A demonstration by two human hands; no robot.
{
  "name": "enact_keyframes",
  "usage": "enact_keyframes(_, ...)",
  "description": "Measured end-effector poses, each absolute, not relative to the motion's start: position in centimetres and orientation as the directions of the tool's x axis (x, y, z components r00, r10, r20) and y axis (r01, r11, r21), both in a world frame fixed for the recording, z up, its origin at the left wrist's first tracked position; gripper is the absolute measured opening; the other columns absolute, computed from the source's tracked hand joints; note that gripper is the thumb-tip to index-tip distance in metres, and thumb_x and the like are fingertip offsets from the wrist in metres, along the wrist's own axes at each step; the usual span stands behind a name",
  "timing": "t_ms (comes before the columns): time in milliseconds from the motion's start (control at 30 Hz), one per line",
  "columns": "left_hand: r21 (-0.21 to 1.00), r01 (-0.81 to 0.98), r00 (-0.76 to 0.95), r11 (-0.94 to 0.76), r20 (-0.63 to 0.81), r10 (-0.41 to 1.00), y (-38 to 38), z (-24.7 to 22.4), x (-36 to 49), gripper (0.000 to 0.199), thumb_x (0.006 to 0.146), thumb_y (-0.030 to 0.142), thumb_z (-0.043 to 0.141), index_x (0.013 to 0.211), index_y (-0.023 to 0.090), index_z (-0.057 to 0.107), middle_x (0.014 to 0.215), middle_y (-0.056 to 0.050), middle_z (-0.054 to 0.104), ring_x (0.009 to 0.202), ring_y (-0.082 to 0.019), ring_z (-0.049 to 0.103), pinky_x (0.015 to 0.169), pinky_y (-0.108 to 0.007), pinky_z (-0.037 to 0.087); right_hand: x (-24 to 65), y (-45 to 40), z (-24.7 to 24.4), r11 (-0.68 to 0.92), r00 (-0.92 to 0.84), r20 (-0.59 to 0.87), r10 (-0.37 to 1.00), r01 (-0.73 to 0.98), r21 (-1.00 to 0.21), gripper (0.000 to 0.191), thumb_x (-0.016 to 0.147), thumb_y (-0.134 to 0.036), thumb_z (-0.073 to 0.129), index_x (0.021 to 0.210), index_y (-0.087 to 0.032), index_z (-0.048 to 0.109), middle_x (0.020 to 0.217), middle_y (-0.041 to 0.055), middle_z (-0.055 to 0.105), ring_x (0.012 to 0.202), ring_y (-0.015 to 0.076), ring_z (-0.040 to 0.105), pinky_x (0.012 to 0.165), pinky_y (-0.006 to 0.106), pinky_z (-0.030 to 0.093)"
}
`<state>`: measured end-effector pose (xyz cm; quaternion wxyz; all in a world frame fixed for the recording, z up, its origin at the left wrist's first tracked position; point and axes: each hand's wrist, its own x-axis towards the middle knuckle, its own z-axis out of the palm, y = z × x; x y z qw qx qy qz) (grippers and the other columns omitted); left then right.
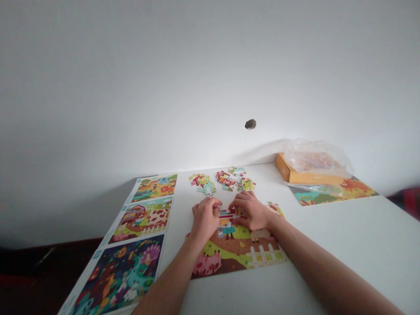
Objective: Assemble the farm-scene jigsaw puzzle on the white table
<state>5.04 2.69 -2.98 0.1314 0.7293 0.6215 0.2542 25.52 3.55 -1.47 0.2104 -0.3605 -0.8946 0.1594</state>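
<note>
A partly assembled farm jigsaw puzzle lies on the white table, with pigs, a white fence and a brown path. At its upper left edge, my left hand is closed, thumb and fingers curled together. Whatever it may hold is hidden. My right hand bends over the upper middle of the puzzle, its thumb and fingers closed around a puzzle piece that is mostly covered. Between both hands shows a red and white part of the picture. Loose puzzle pieces lie in small heaps just beyond the hands.
Along the table's left side lies a sheet with three printed pictures, the middle one a farm scene. At the back right, an orange box with a clear plastic bag rests partly over another colourful picture. The wall has a hole.
</note>
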Motion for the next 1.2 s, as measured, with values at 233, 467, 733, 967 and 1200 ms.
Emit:
enact_keyframes(233,0.514,0.832,0.079,-0.206,0.258,0.963,2.6,-2.8,5.1,0.022,0.079,0.006,0.051,0.085,0.022,0.065,0.091,-0.001,0.067,0.090,-0.017,0.062,0.085,-0.030,0.042,25.3,3.4,-1.7,0.642,-0.600,0.240,0.763,0.665,-0.382,0.046,0.068,-0.050,0.075,0.101,-0.021,0.062,0.098,0.0065,0.055,0.096,0.0262,0.045,0.086,0.041,0.034)
enact_keyframes(467,0.530,0.818,0.098,-0.222,0.252,0.963,2.5,-2.8,5.1,0.026,0.079,0.004,0.049,0.079,0.022,0.067,0.088,-0.001,0.067,0.089,-0.016,0.062,0.086,-0.030,0.043,24.9,3.3,-1.9,0.628,-0.583,0.249,0.773,0.653,-0.423,0.041,0.065,-0.039,0.078,0.094,-0.018,0.057,0.094,0.0056,0.056,0.090,0.0232,0.049,0.085,0.038,0.035)
enact_keyframes(733,0.570,0.781,0.051,-0.255,0.349,0.936,3.1,-3.6,4.7,0.026,0.077,0.003,0.048,0.085,0.021,0.066,0.087,-0.002,0.065,0.083,-0.016,0.062,0.079,-0.027,0.046,24.3,3.1,-2.1,0.581,-0.464,0.358,0.810,0.554,-0.596,0.009,0.080,-0.013,0.061,0.085,-0.020,0.060,0.086,0.0032,0.063,0.086,0.0188,0.054,0.083,0.034,0.038)
enact_keyframes(967,0.566,0.813,-0.036,-0.136,0.282,0.959,2.7,-2.8,4.9,0.031,0.074,0.001,0.048,0.084,0.022,0.067,0.091,-0.002,0.067,0.090,-0.017,0.062,0.083,-0.029,0.045,25.0,3.6,-2.2,0.558,-0.392,0.397,0.830,0.591,-0.582,0.015,0.085,-0.029,0.061,0.097,-0.020,0.061,0.093,0.0052,0.063,0.091,0.0214,0.054,0.084,0.038,0.039)
enact_keyframes(1200,0.558,0.819,-0.014,-0.134,0.253,0.967,2.5,-2.5,5.0,0.034,0.071,-0.003,0.045,0.079,0.022,0.067,0.091,-0.001,0.067,0.092,-0.017,0.063,0.086,-0.030,0.044,24.3,2.6,-1.5,0.655,-0.604,0.268,0.751,0.630,-0.417,0.035,0.072,-0.044,0.074,0.096,-0.021,0.064,0.098,0.0062,0.056,0.093,0.0237,0.049,0.085,0.039,0.035)
